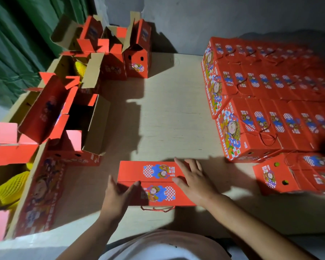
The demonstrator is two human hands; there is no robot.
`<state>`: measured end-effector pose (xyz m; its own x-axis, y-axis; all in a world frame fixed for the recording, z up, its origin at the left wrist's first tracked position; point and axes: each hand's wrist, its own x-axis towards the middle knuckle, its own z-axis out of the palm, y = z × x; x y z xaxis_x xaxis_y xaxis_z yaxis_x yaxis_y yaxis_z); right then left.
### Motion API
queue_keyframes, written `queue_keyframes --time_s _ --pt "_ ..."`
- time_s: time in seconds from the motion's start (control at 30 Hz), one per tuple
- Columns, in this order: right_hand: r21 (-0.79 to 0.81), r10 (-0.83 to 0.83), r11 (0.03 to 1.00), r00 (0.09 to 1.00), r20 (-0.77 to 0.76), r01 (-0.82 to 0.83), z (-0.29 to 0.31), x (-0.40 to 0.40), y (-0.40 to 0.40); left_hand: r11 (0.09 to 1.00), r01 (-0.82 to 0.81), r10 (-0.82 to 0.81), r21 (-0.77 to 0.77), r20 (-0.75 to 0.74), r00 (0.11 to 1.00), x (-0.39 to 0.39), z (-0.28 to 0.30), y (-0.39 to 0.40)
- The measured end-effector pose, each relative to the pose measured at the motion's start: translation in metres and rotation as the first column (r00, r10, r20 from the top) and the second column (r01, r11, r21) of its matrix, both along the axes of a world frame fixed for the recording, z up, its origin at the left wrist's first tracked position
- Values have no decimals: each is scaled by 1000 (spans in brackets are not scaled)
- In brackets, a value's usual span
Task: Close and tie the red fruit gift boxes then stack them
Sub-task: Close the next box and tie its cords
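Resting flat on the closed red box [154, 173], both hands [192, 180].

Two bare forearms come up from the bottom of the frame, with no sleeves, watch or rings showing on the left hand [115, 196] or the right hand [192, 182]. At bottom centre is a pale, whitish shirt [158, 247], its upper part tinged pinkish.

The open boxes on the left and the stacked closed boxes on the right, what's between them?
In the head view, only bare wooden tabletop with shadows lies between the open boxes and the stacked boxes.
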<state>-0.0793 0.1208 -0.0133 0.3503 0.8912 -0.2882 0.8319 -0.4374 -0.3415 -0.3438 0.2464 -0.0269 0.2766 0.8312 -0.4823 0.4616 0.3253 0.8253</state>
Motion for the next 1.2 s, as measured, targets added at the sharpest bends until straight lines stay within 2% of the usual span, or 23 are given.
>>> queue_keyframes --time_s 0.13,0.2,0.27,0.4,0.57,0.67,0.77,0.83,0.93,1.0,1.1,1.2 --pt "-14 -17 1000 1000 -6 17 3 1 6 922 -129 149 -366 25 989 -12 -2 -13" --pt "-13 -18 1000 1000 -3 18 4 1 6 866 -143 196 -479 61 979 -12 -1 -12" --pt "-14 -24 1000 1000 -2 24 5 0 6 847 -141 228 -513 111 967 -6 3 -9" --pt "-55 -92 994 995 -43 89 8 -3 4 862 -240 317 -447 104 943 4 1 2" --pt "-105 -173 979 985 -1 172 9 -11 -4 896 -294 360 -333 154 920 21 -2 14" --pt "-151 -231 964 970 -76 218 11 -18 -8 958 -196 245 -207 243 938 32 -5 17" --pt "-151 -329 941 923 -199 302 10 -25 -14 992 -1 42 -126 325 945 42 -5 18" --pt "-177 -433 901 829 -354 396 10 -31 -15 988 63 -13 -140 337 941 46 -5 19" --pt "-195 -497 844 593 -634 500 13 -40 -15 972 112 -20 -207 404 915 52 -2 25" --pt "-227 -503 814 452 -737 535 12 -45 -16 969 124 -30 -213 398 917 54 0 27" --pt "-297 -520 746 241 -820 596 13 -52 -16 977 133 -91 -168 234 968 51 2 29" --pt "-448 -603 633 39 -797 632 16 -49 -9 957 246 -241 -152 52 969 43 1 28"
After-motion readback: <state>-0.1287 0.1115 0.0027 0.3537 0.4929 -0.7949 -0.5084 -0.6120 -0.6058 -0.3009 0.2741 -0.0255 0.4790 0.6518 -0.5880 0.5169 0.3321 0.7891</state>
